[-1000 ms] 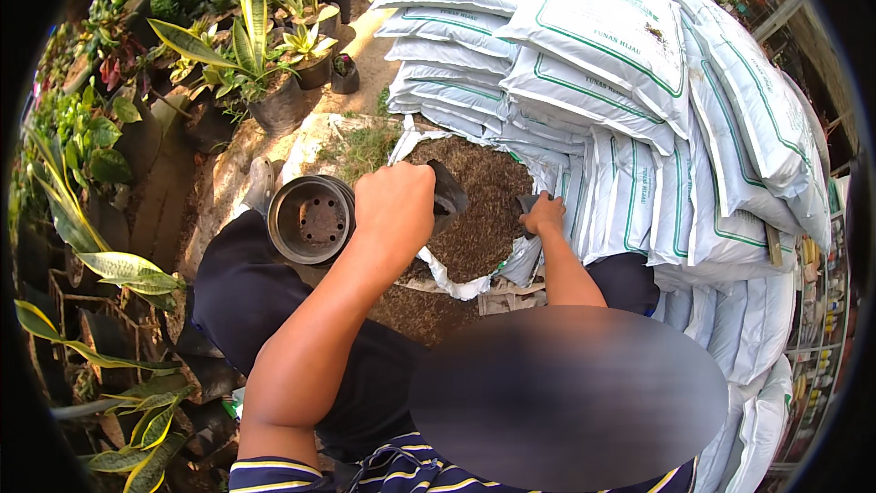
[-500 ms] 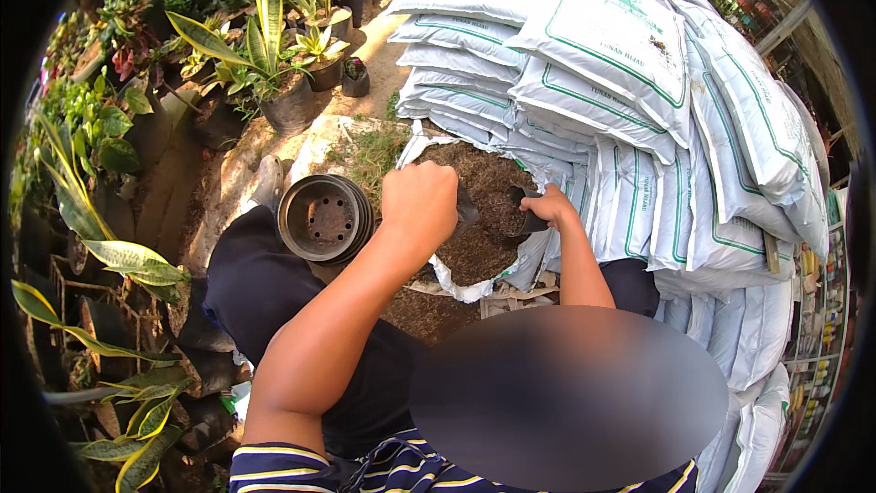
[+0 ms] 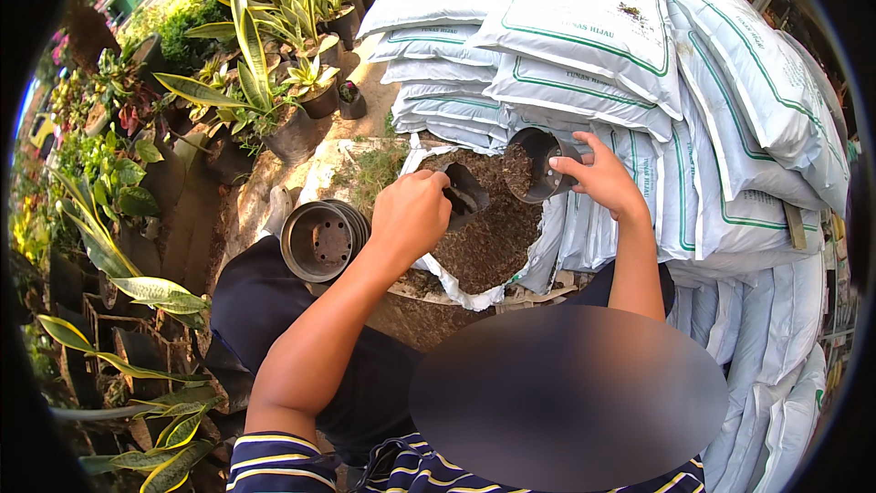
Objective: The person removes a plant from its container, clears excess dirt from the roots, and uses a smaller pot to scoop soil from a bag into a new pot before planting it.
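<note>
My left hand [image 3: 409,217] is closed round a black scoop [image 3: 468,199], whose curved blade is tilted over the soil. Dark, crumbly soil [image 3: 497,251] fills an open white sack [image 3: 461,290] in front of me. With my right hand [image 3: 602,173] I grip a black plastic pot [image 3: 549,162] by its side, thumb and fingers spread along it. The pot is tipped toward the left above the sack, and soil shows inside it. Left of the sack stands a stack of empty black pots [image 3: 321,239] with holes in the bottom.
Full white sacks with green lines [image 3: 584,14] are piled high at the far side and right. Potted snake plants [image 3: 255,82] and other greenery line the left. A grass patch [image 3: 376,169] grows beside the soil sack.
My right hand has lifted the pot up out of the sack, now with soil in it. The left hand has moved slightly left and down, showing more of the scoop.
</note>
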Demonstrator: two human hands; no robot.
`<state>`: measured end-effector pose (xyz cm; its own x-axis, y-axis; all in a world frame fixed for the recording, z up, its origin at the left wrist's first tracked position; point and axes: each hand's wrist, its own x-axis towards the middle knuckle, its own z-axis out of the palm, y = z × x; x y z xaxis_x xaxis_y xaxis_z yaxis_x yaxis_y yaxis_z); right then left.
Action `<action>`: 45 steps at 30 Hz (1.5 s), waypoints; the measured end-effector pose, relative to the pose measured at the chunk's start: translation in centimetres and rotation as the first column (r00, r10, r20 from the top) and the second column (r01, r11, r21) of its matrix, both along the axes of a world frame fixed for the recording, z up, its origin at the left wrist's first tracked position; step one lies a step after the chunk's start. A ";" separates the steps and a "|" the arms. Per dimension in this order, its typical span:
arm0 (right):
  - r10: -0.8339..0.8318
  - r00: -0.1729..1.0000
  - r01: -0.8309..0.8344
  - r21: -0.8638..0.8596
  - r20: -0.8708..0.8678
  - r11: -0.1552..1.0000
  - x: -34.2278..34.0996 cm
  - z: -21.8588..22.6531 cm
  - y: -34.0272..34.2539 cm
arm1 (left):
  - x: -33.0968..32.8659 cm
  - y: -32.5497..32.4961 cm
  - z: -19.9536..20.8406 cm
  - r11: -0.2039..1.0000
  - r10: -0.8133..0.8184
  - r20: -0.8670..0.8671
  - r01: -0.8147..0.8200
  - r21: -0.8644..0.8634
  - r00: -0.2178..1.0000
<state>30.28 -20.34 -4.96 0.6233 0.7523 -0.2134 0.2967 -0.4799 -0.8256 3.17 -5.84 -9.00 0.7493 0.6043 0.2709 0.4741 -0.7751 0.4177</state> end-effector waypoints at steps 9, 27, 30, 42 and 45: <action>0.114 0.992 -0.121 0.201 0.047 0.972 -2.2 -0.2 0.7 | 0.6 -0.9 -0.6 0.932 0.010 0.020 -0.002 -0.363 1.000; 0.157 0.930 -0.279 0.360 0.332 0.890 -5.2 0.0 1.7 | 1.8 1.2 -2.9 0.587 0.144 0.235 0.108 -0.802 0.961; 0.177 0.920 -0.300 0.338 0.348 0.892 -5.3 -0.1 1.8 | 1.8 1.1 -2.7 0.605 0.137 0.242 0.112 -0.789 0.961; 0.204 0.847 -0.374 0.277 0.490 0.885 -5.9 0.2 1.8 | 2.0 0.9 -3.0 0.613 0.129 0.329 0.185 -0.768 0.935; 0.209 0.825 -0.400 0.279 0.526 0.873 -6.0 0.1 1.8 | 2.2 1.1 -3.3 0.566 0.155 0.334 0.193 -0.802 0.930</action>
